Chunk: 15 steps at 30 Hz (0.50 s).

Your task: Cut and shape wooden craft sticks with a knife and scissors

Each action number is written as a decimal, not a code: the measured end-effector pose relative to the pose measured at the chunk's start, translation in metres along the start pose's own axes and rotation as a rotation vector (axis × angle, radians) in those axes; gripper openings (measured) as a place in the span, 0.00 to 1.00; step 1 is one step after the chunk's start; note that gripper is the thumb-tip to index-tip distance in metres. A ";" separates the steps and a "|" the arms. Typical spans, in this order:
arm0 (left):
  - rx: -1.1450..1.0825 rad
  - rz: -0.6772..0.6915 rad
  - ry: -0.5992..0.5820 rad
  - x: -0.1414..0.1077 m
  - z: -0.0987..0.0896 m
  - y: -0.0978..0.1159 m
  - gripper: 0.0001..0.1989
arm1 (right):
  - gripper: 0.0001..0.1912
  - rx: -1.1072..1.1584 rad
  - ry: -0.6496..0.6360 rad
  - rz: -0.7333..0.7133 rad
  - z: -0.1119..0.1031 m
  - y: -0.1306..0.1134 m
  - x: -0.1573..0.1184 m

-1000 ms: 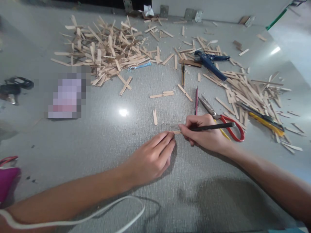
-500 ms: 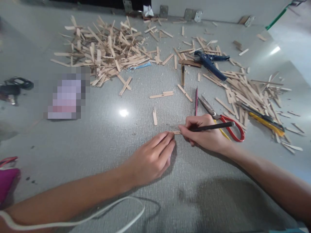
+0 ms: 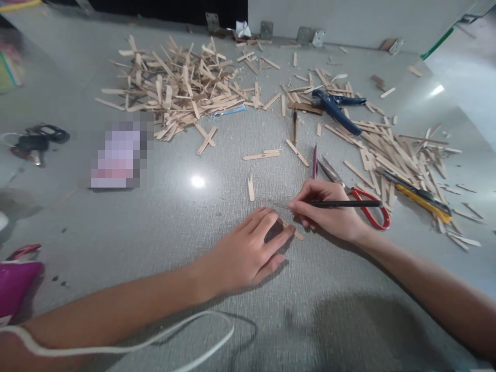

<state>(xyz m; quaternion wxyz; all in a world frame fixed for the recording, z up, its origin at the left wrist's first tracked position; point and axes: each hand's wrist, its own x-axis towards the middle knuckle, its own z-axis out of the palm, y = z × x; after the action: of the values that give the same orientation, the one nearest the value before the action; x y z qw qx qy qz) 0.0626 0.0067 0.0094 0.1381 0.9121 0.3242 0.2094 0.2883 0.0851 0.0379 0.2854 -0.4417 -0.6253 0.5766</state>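
Grey tabletop point(image 3: 166, 227) fills my distant view, with my left hand point(image 3: 253, 248), fingers apart, near my right hand point(image 3: 329, 214), which sits by red-handled scissors point(image 3: 355, 193), fingers clamped on a slim black tool point(image 3: 351, 204); at centre a small wooden stick point(image 3: 298, 235) lies under the left fingertips. Pressed too lightly, I judge, it could turn and the tool slip into them. I'd have more room on the near side than rightward, where the scissors crowd in before the tabletop's right edge.
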 end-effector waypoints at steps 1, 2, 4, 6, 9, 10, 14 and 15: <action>0.003 0.014 0.003 0.000 0.000 -0.001 0.20 | 0.23 -0.005 -0.025 -0.010 -0.001 0.000 0.000; 0.013 0.029 0.005 0.000 0.000 -0.001 0.20 | 0.23 -0.013 -0.042 -0.023 -0.001 0.000 -0.001; 0.040 0.054 0.008 -0.001 0.000 -0.002 0.19 | 0.22 -0.030 -0.065 -0.041 -0.002 0.000 -0.003; 0.051 0.065 0.007 -0.001 0.001 -0.002 0.18 | 0.22 -0.032 -0.087 -0.033 -0.003 0.000 -0.004; 0.033 0.065 0.002 -0.001 0.002 -0.002 0.16 | 0.22 -0.049 -0.134 0.023 -0.003 -0.001 -0.007; 0.027 0.063 0.000 -0.001 0.002 -0.002 0.16 | 0.22 -0.070 -0.143 0.035 -0.002 -0.001 -0.008; 0.022 0.058 -0.006 -0.003 0.004 -0.002 0.16 | 0.22 -0.185 -0.155 0.010 0.001 -0.002 -0.010; 0.018 0.056 -0.010 -0.003 0.004 -0.003 0.17 | 0.22 -0.198 -0.154 0.000 0.001 -0.002 -0.010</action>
<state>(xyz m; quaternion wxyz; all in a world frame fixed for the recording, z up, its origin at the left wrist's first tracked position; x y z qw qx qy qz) 0.0609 0.0062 0.0042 0.1257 0.9230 0.2999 0.2058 0.2916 0.0758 0.0411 0.1914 -0.4222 -0.6992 0.5442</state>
